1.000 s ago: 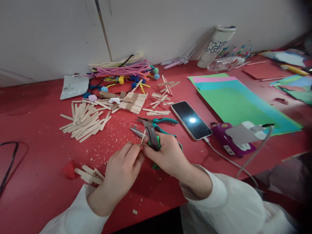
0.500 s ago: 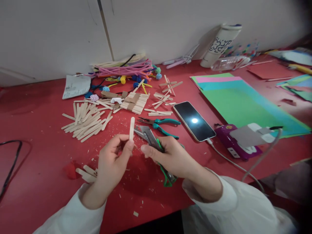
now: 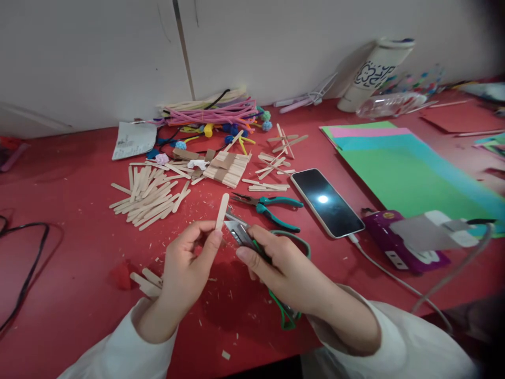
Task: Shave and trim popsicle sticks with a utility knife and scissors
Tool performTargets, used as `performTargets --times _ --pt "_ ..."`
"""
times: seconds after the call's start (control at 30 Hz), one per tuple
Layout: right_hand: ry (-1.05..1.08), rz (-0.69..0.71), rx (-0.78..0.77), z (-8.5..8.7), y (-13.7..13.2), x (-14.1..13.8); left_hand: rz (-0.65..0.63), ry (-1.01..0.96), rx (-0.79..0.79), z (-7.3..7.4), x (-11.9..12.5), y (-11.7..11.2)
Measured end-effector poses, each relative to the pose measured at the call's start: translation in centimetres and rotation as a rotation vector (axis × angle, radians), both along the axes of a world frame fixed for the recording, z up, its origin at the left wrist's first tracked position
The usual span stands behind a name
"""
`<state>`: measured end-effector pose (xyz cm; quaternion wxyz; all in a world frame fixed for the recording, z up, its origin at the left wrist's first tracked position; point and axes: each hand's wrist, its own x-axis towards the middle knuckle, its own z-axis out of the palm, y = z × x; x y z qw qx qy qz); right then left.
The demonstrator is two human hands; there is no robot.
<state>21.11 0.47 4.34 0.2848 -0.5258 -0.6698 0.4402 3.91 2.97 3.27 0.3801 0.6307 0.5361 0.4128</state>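
My left hand (image 3: 188, 266) pinches a wooden craft stick (image 3: 222, 210) by its lower end and holds it upright above the red table (image 3: 67, 263). My right hand (image 3: 282, 263) grips a utility knife (image 3: 240, 234) with a grey blade housing and green body, its tip pointing toward the stick. A green cord (image 3: 286, 316) loops under my right wrist. Wood shavings litter the table around both hands.
A pile of loose craft sticks (image 3: 148, 195) and a glued stick panel (image 3: 226, 167) lie beyond my hands. Teal pliers (image 3: 272, 204), a phone (image 3: 326, 201), a purple glue gun (image 3: 398, 242), coloured paper sheets (image 3: 398, 168), pipe cleaners (image 3: 213, 113) and a black cable (image 3: 27, 268) are nearby.
My left hand lifted the craft stick away from the knife and turned it upright. The hands separated slightly, and the view drifted left.
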Motion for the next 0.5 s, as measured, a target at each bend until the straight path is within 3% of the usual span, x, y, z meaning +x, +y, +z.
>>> performTargets --times 0.5 --pt "-0.03 0.043 -0.058 0.31 -0.03 -0.07 -0.011 0.173 0.187 -0.37 -0.11 -0.19"
